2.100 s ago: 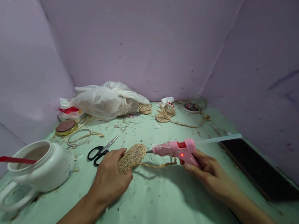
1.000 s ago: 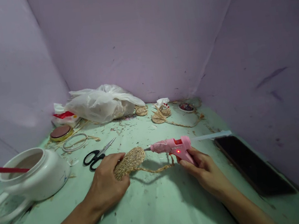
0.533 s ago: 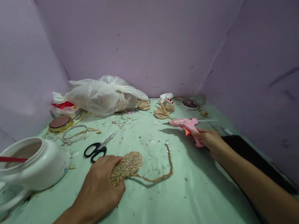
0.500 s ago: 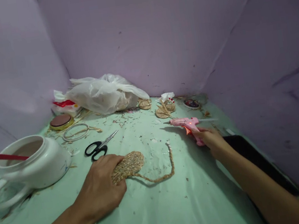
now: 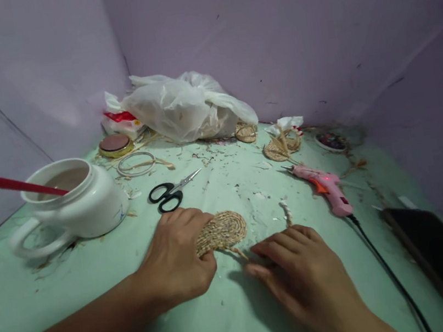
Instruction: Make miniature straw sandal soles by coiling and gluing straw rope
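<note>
My left hand (image 5: 180, 252) is closed around the left end of a flat oval coil of braided straw (image 5: 226, 228), holding it on the table. A loose tail of the straw braid (image 5: 238, 251) runs from the coil's lower edge to my right hand (image 5: 299, 271). The thumb and forefinger of my right hand close on this braid, and the hand hides its middle. The braid's white-tipped end (image 5: 286, 211) shows beyond the knuckles. A pink glue gun (image 5: 324, 184) with a lit red light lies on its side to the right, apart from both hands.
Black-handled scissors (image 5: 171, 194) lie beyond my left hand. A white mug (image 5: 85, 203) with a red stick (image 5: 12, 185) stands left. At the back are a plastic bag (image 5: 183, 108) and woven pieces (image 5: 275, 150). A black flat object (image 5: 438, 255) and a cord (image 5: 386, 263) lie right.
My right hand has let go of the glue gun, which now lies on the table, and has moved left to the loose braid. My left hand keeps the coil. The view has shifted.
</note>
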The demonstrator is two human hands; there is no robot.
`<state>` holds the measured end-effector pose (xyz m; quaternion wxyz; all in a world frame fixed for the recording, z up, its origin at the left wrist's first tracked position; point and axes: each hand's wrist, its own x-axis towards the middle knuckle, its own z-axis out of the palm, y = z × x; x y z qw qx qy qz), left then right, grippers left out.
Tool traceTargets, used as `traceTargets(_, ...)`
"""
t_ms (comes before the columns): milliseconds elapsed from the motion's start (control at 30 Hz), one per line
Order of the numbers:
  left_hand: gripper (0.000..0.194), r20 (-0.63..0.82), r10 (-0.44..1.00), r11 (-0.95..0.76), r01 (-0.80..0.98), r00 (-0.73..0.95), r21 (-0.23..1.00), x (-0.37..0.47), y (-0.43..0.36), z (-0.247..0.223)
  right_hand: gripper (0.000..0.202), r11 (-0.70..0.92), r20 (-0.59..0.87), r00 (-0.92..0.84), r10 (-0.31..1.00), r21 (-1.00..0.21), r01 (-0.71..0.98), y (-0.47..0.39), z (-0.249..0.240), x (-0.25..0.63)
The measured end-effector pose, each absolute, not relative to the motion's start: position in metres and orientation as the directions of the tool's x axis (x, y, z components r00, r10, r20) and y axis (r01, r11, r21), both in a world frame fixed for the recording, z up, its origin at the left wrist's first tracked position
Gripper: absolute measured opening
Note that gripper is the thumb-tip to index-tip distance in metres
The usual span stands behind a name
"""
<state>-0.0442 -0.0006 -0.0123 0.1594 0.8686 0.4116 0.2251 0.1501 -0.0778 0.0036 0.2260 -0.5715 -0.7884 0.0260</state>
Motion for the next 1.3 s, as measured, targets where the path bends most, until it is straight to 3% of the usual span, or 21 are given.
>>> traceTargets(67,0.048,0.259,0.789,-0.607,0.645,0.557,0.464,-0.044,0.000,-0.013,0.014,0.378,0.336,-0.288,0.897,-0.245,0.893,-0.077,-0.004,0.149)
traceTargets(167,0.046,0.242,0.789,-0.606,0.648,0.565,0.461,-0.043,-0.001,-0.012,0.016,0.374,0.376,-0.262,0.889,-0.267,0.888,-0.076,-0.014,0.151)
traceTargets(400,0.044,0.171,0.777,-0.609,0.656,0.606,0.445,-0.043,-0.002,-0.009,0.013,0.138,0.257,0.033,0.966,-0.619,0.773,-0.080,-0.028,0.149)
traceTargets(533,0.041,0.166,0.777,-0.608,0.658,0.607,0.443,-0.042,-0.002,-0.009,0.011,0.065,0.214,0.136,0.967,-0.726,0.684,-0.081,-0.031,0.149)
traceTargets(667,0.041,0.163,0.782,-0.602,0.660,0.602,0.450,-0.042,-0.002,-0.009,0.014,0.061,0.239,0.148,0.960,-0.692,0.720,-0.080,-0.030,0.149)
traceTargets(900,0.047,0.163,0.775,-0.609,0.652,0.611,0.452,-0.043,0.000,-0.009,0.014,0.122,0.330,0.071,0.941,-0.530,0.839,-0.074,-0.029,0.150)
traceTargets(1100,0.049,0.173,0.786,-0.598,0.659,0.594,0.456,-0.042,-0.002,-0.009,0.008,0.141,0.321,0.063,0.945,-0.575,0.806,-0.075,-0.031,0.160)
traceTargets(1300,0.047,0.181,0.792,-0.596,0.675,0.582,0.436,-0.040,-0.003,-0.009,0.008,0.040,0.233,0.140,0.962,-0.632,0.774,-0.071,-0.029,0.162)
